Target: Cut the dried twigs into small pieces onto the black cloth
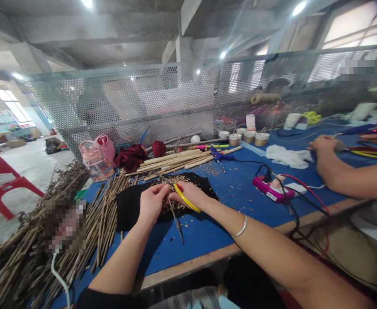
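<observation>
My left hand (152,200) is closed, its thumb and fingers pinching a thin brown twig (177,225) whose lower end points toward me. Close beside it, my right hand (193,195) is closed around a pair of yellow-handled scissors (185,198), with the dark blades pointing up and left. Where the blades meet the twig is too small to make out. Beneath both hands lies a black cloth (128,204), scattered with short plant clippings (182,178).
Bundled dry stems (101,223) cover the table's left side. Pale sticks (175,161) and a blue glue gun (220,155) lie behind the cloth. To the right are a magenta power strip (272,189), cables, white cloth (288,156) and a co-worker's arm (345,176). A perforated screen (182,98) stands behind.
</observation>
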